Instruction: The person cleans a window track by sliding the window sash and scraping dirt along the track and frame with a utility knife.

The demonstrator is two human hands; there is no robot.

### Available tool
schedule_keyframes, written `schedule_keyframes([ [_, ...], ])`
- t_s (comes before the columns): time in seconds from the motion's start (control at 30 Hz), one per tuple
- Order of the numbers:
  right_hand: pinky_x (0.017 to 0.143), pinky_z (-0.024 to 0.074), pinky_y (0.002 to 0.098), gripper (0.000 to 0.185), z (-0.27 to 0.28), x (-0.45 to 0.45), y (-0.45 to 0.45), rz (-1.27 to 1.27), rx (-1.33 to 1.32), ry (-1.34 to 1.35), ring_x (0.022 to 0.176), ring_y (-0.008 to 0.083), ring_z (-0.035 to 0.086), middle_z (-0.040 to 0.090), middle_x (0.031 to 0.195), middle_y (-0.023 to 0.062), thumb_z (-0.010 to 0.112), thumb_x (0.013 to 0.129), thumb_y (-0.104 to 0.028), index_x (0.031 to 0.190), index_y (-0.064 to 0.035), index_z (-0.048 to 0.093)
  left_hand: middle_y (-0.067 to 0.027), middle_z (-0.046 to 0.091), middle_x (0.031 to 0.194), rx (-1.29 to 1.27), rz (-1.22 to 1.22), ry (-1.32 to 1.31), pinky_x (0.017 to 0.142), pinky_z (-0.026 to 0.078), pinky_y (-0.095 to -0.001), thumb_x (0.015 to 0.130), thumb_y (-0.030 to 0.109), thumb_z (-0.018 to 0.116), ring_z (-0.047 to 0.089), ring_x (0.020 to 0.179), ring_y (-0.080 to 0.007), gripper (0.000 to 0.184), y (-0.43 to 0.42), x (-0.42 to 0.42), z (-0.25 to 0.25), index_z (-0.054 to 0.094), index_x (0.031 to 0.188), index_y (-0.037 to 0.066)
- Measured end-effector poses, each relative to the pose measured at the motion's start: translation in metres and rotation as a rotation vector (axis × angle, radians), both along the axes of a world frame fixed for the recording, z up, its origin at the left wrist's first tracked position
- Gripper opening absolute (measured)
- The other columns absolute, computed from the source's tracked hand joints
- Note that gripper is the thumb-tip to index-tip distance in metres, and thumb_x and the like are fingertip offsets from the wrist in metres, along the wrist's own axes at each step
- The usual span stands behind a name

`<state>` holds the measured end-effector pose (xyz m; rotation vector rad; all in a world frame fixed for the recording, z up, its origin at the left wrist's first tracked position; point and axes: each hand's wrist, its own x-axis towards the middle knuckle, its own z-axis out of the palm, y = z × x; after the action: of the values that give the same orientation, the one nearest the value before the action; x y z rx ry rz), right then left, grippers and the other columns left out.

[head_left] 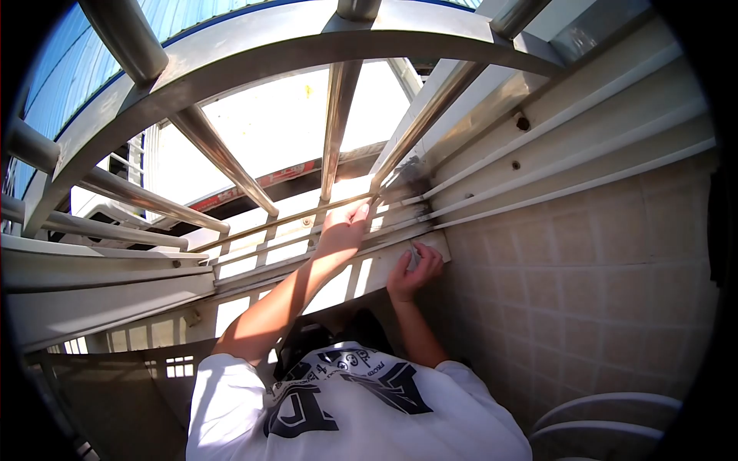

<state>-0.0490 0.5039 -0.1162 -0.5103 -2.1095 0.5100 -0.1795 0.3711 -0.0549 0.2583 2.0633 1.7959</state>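
At frame centre, the left hand (347, 220) is at the white ridged window track (265, 244), its grip unclear; right of centre, the right hand (410, 280) curls round a small grey object (415, 259), probably best held firmly.

Beyond the sill (373, 270), upright bars (338, 127) block the way, but open gaps between them could let a hand through. A crossbar (307, 42) spans these bars higher up. At the sill's right end, a tiled wall (553, 261) closes off that side. Toward the sill's left end, a sash (108, 276) stands in the way. Over the sill, the left hand (346, 224) and right hand (415, 270) are apart, with free room between them.
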Motion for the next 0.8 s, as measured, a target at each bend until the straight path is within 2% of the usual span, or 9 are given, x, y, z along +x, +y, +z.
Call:
schedule_keyframes([
  [0.03, 0.090, 0.0407, 0.0453, 0.021, 0.000, 0.001, 0.000, 0.003, -0.005, 0.000, 0.099, 0.0326, 0.056, 0.061, 0.103, 0.0126, 0.064, 0.093, -0.018, 0.109, -0.0045, 0.066, 0.0084, 0.050, 0.068, 0.214, 0.052, -0.178, 0.053, 0.031, -0.0259, 0.108, 0.025, 0.057, 0.035, 0.059, -0.0044, 0.031, 0.004, -0.005, -0.012, 0.072, 0.119, 0.000],
  [0.1, 0.090, 0.0407, 0.0450, 0.021, -0.001, 0.000, 0.000, -0.001, 0.007, 0.006, 0.099, 0.0323, 0.056, 0.061, 0.103, 0.0126, 0.064, 0.092, -0.018, 0.109, -0.0046, 0.066, 0.0083, 0.048, 0.067, 0.196, 0.035, -0.455, 0.054, 0.029, -0.0253, 0.108, 0.024, 0.055, 0.033, 0.061, -0.0040, 0.032, -0.003, -0.011, -0.014, 0.072, 0.118, -0.002],
  [0.3, 0.087, 0.0417, 0.0482, 0.022, 0.004, 0.000, 0.000, -0.009, 0.023, -0.005, 0.098, 0.0366, 0.057, 0.062, 0.102, 0.0148, 0.062, 0.093, -0.019, 0.110, -0.0047, 0.066, -0.0011, 0.060, 0.066, -0.238, -0.108, 0.107, 0.057, 0.041, -0.0290, 0.105, 0.025, 0.059, 0.051, 0.058, -0.0104, 0.029, -0.027, -0.008, 0.014, 0.075, 0.122, 0.009],
  [0.37, 0.086, 0.0423, 0.0500, 0.023, 0.005, 0.000, -0.001, -0.009, 0.019, -0.003, 0.098, 0.0389, 0.058, 0.063, 0.101, 0.0161, 0.062, 0.093, -0.019, 0.110, -0.0046, 0.066, -0.0130, 0.070, 0.072, -0.631, -0.166, 0.412, 0.066, 0.053, -0.0414, 0.101, 0.030, 0.060, 0.067, 0.066, -0.0297, 0.030, -0.046, -0.006, 0.036, 0.075, 0.125, 0.018],
  [0.43, 0.086, 0.0425, 0.0499, 0.023, 0.005, 0.000, -0.001, -0.004, 0.010, 0.006, 0.098, 0.0391, 0.058, 0.063, 0.101, 0.0163, 0.061, 0.093, -0.019, 0.110, -0.0045, 0.066, -0.0127, 0.072, 0.077, -0.800, -0.280, 0.524, 0.068, 0.055, -0.0455, 0.102, 0.030, 0.058, 0.069, 0.072, -0.0350, 0.028, -0.055, -0.009, 0.066, 0.075, 0.122, 0.018],
  [0.53, 0.086, 0.0423, 0.0499, 0.023, 0.006, 0.000, -0.001, -0.001, 0.006, 0.000, 0.098, 0.0391, 0.058, 0.063, 0.101, 0.0161, 0.061, 0.093, -0.020, 0.110, -0.0047, 0.066, -0.0131, 0.072, 0.078, -0.834, -0.434, 0.572, 0.069, 0.055, -0.0459, 0.103, 0.029, 0.057, 0.070, 0.074, -0.0351, 0.025, -0.051, -0.021, 0.062, 0.075, 0.116, 0.016],
  [0.6, 0.086, 0.0423, 0.0501, 0.023, 0.004, -0.001, -0.001, -0.014, 0.018, -0.015, 0.098, 0.0391, 0.058, 0.063, 0.101, 0.0161, 0.061, 0.093, -0.020, 0.110, -0.0048, 0.066, -0.0138, 0.072, 0.080, -0.606, -0.438, 0.581, 0.071, 0.056, -0.0472, 0.103, 0.029, 0.057, 0.071, 0.076, -0.0350, 0.024, -0.033, -0.035, -0.005, 0.074, 0.112, 0.015],
  [0.67, 0.088, 0.0412, 0.0487, 0.023, 0.001, 0.000, 0.001, -0.015, 0.014, -0.022, 0.099, 0.0367, 0.057, 0.062, 0.102, 0.0148, 0.062, 0.093, -0.020, 0.110, -0.0048, 0.066, -0.0143, 0.072, 0.080, -0.538, -0.446, 0.588, 0.071, 0.056, -0.0481, 0.103, 0.029, 0.057, 0.071, 0.077, -0.0352, 0.024, -0.017, -0.042, -0.023, 0.074, 0.110, 0.014],
  [0.8, 0.093, 0.0393, 0.0457, 0.021, 0.000, 0.002, 0.002, -0.008, 0.012, -0.016, 0.099, 0.0320, 0.055, 0.060, 0.104, 0.0121, 0.063, 0.093, -0.018, 0.109, -0.0047, 0.066, -0.0151, 0.072, 0.080, -0.724, -0.469, 0.601, 0.070, 0.056, -0.0489, 0.102, 0.029, 0.058, 0.071, 0.078, -0.0360, 0.024, 0.039, -0.030, 0.021, 0.074, 0.110, 0.014],
])
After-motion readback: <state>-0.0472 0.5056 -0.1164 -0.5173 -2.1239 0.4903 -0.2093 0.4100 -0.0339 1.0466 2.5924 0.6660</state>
